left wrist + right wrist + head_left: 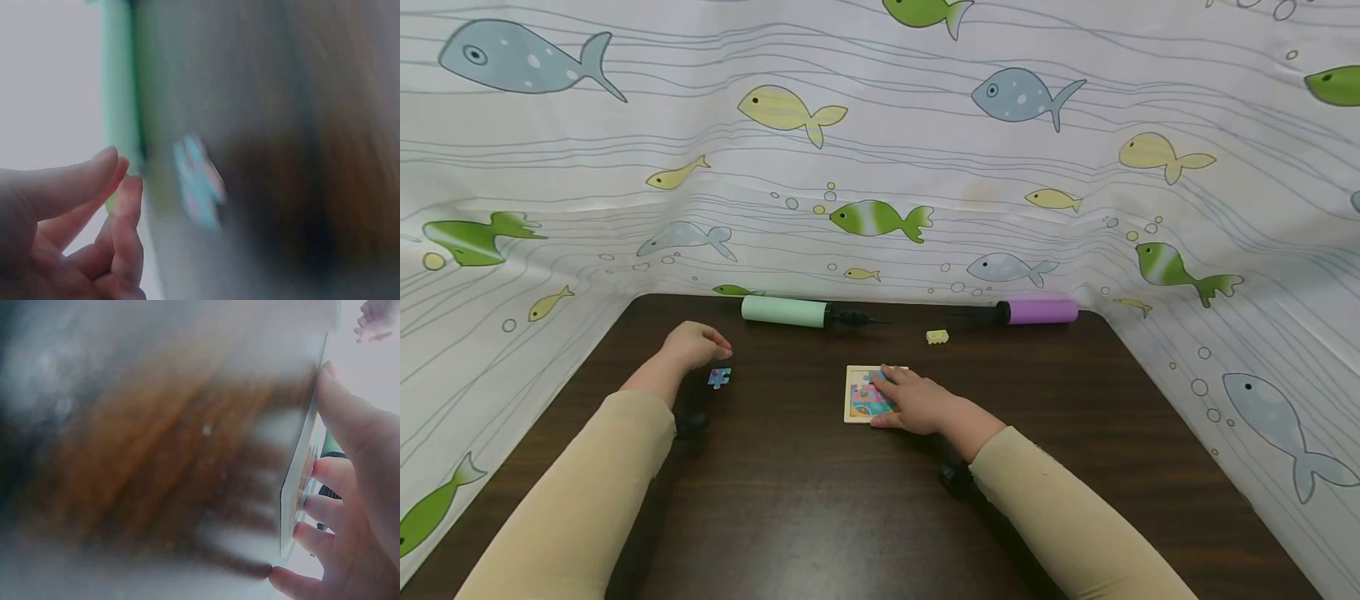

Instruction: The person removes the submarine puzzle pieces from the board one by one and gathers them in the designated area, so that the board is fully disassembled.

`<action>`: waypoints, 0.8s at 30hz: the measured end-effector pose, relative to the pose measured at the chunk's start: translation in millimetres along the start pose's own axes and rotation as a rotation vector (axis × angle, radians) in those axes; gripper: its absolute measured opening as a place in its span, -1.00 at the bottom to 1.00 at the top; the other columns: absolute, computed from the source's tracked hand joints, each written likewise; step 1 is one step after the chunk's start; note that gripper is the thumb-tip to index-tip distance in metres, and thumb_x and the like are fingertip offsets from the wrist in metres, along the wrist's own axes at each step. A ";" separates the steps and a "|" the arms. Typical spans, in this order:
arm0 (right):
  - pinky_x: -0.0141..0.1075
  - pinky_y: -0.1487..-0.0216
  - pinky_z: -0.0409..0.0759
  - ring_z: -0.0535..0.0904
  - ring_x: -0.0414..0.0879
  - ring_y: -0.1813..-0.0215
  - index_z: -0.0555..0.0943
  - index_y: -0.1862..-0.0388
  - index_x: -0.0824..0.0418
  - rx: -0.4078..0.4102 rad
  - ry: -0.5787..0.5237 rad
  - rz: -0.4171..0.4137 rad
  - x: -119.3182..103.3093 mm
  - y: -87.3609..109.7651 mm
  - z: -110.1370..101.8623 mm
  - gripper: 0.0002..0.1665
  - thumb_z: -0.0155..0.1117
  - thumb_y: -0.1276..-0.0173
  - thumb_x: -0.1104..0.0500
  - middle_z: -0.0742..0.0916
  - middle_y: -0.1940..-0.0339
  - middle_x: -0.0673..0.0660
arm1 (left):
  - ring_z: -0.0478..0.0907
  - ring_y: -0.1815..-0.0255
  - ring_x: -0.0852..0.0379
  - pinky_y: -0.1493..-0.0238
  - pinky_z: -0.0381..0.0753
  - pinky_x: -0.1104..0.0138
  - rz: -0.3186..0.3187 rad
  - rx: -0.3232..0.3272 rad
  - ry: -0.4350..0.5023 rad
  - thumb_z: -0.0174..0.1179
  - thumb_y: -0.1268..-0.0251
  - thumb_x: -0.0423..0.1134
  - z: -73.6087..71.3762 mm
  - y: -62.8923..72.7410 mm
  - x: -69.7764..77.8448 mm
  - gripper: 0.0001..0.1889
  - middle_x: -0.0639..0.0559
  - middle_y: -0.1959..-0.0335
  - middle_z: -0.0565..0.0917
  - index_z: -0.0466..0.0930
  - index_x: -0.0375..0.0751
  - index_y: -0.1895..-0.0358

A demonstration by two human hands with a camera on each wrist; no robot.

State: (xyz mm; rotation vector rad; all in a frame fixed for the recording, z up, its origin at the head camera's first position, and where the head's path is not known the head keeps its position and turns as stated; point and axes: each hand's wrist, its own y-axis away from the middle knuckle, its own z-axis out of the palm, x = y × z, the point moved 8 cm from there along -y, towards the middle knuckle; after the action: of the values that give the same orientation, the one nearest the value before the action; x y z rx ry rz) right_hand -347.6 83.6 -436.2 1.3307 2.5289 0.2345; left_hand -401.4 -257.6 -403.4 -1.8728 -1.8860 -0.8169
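My left hand (698, 344) hovers at the left of the table with fingers loosely bent, just beyond a blue jigsaw piece (719, 377). In the left wrist view its thumb and fingertips (129, 187) come close together, and no held thing shows there; the same piece lies blurred beside them. At the centre is a small wooden jigsaw board (859, 408) with a blue, pink and orange picture. My right hand (917, 402) rests on its right side with fingers spread, covering part of the picture. The right wrist view shows the thumb and fingers along the board's edge (289, 503).
A mint-green hand pump (786, 312) lies at the back of the dark table (797, 500), with a purple one (1041, 312) to its right. Between them and nearer me sits a pale yellow toy brick (937, 337). A fish-print curtain (880, 142) encloses the back and sides.
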 end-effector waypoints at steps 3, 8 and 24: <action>0.12 -0.40 0.14 -0.06 0.08 -0.59 0.03 -0.62 -0.01 0.003 0.000 0.001 0.4 0.5 0.5 0.01 0.08 -0.36 -0.40 0.04 -0.63 0.11 | 0.45 0.00 -0.27 0.00 0.46 -0.06 0.038 0.002 0.010 0.26 -0.34 -0.23 8.7 -5.0 25.3 -0.76 -0.35 0.00 0.56 0.70 -0.36 0.12; 0.12 -0.40 0.14 -0.06 0.08 -0.58 0.04 -0.62 -0.01 0.007 0.000 -0.002 0.0 1.0 0.4 0.00 0.08 -0.36 -0.40 0.05 -0.62 0.11 | 0.47 -0.07 -0.26 -0.06 0.46 -0.04 0.091 -0.039 0.029 0.26 -0.35 -0.24 37.0 -16.4 66.1 -0.79 -0.30 -0.02 0.58 0.71 -0.32 0.11; 0.14 -0.39 0.16 -0.05 0.13 -0.58 0.04 -0.62 0.01 0.012 -0.010 -0.005 -0.3 2.1 0.1 -0.01 0.07 -0.37 -0.39 0.04 -0.62 0.13 | 0.52 0.27 0.02 0.18 0.51 0.17 0.148 -0.136 -0.071 0.39 -0.21 -0.24 142.8 -20.5 154.6 -0.93 0.03 0.31 0.64 0.73 -0.14 0.32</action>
State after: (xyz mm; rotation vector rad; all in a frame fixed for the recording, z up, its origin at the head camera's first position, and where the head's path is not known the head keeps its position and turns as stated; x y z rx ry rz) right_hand -345.7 84.5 -435.7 1.3264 2.5293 0.2108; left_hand -410.1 -47.0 -419.9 -2.1212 -1.7453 -0.8586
